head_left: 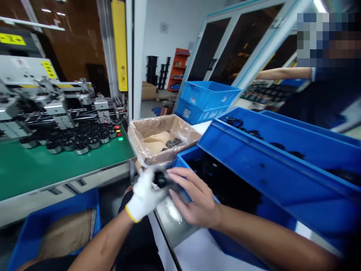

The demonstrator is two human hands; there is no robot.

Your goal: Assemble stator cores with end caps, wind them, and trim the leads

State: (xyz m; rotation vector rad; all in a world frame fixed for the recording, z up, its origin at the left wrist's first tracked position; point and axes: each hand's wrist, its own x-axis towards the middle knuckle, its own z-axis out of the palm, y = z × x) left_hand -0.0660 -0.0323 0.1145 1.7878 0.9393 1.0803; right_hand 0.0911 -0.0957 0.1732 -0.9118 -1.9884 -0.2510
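My left hand (146, 195), in a white glove with a yellow cuff, is closed around a small dark ring-shaped part (161, 178). My bare right hand (194, 197) meets it from the right, with its fingertips and thumb pinching the near side of something grey and dark there. Motion blur hides where one piece ends and another begins. Both hands are just in front of a plastic-lined cardboard box (135, 139), in which several small grey parts (173, 143) lie. Beside my right hand stands a blue bin (183, 156) full of black parts (222, 180).
A long blue crate (270, 169) rests tilted across the bin. Left is a green bench (118, 152) with several black-and-silver parts (81, 146) before a machine (59, 109). A low blue bin (97, 210) sits below it. Blue crates (208, 96) stand behind. A co-worker (318, 94) reaches at right.
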